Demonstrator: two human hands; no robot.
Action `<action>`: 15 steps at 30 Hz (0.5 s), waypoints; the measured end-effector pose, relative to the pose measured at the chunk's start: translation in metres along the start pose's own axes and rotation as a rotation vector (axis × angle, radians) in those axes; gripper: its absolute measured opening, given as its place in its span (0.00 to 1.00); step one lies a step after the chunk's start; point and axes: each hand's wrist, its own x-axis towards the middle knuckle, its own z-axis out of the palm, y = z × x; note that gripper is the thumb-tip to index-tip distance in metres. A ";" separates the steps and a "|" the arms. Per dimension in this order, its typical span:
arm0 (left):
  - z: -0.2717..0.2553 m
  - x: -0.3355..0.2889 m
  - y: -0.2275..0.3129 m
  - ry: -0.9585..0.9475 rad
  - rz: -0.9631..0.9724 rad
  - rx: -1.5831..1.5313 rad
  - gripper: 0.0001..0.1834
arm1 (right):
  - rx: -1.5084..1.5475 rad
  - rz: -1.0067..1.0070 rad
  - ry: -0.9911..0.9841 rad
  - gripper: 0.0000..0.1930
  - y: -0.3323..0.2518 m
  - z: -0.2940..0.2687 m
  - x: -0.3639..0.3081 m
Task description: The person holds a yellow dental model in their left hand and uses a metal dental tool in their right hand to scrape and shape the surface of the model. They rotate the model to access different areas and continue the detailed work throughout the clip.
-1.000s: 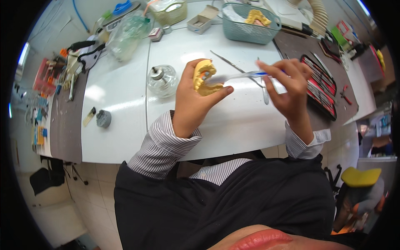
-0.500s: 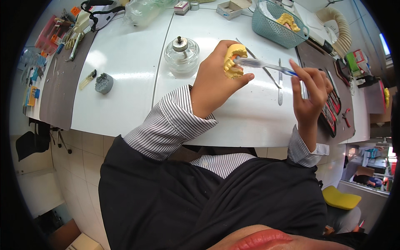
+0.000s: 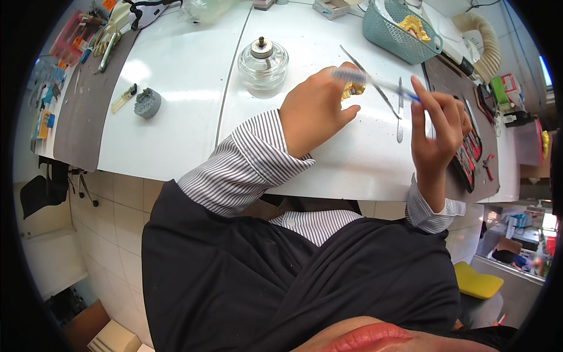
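My left hand [image 3: 314, 108] grips a yellow plaster dental model [image 3: 353, 90], mostly hidden behind the fingers, with its row of teeth showing on the right. My right hand [image 3: 441, 120] pinches the blue end of a clear-handled toothbrush [image 3: 404, 92]. Motion smears the brush, and its bristled head lies over the model's upper edge; whether it touches cannot be told. Beneath the brush, a thin pointed metal instrument [image 3: 381, 94] and a flat metal scalpel-like knife [image 3: 400, 117] rest on the white table [image 3: 170, 135].
A glass spirit burner [image 3: 263, 67] stands beyond my left hand. Farther left are a grey toothed block [image 3: 148, 104] and a small clear tube [image 3: 123, 101]. A teal basket [image 3: 393, 35] holds another yellow model [image 3: 414, 27]. An open tool case [image 3: 467, 155] lies at right.
My left hand has turned the model, so less of it shows. The toothbrush head has risen towards the model's upper edge. The view has shifted slightly.
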 end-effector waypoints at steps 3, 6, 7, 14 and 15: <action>0.000 0.002 0.006 -0.036 -0.019 0.108 0.21 | 0.136 -0.142 -0.157 0.20 -0.025 -0.010 -0.004; -0.002 -0.003 0.010 -0.048 -0.016 0.198 0.20 | -0.036 0.071 -0.038 0.18 0.007 -0.001 0.001; -0.002 -0.003 0.011 -0.040 -0.014 0.224 0.19 | -0.121 0.120 0.021 0.18 0.015 -0.001 0.000; 0.000 -0.004 0.012 -0.057 0.009 0.446 0.19 | 0.050 0.067 -0.047 0.18 0.010 -0.003 -0.006; 0.000 -0.004 0.013 -0.050 0.014 0.461 0.19 | 0.042 0.161 -0.015 0.18 0.017 -0.004 -0.006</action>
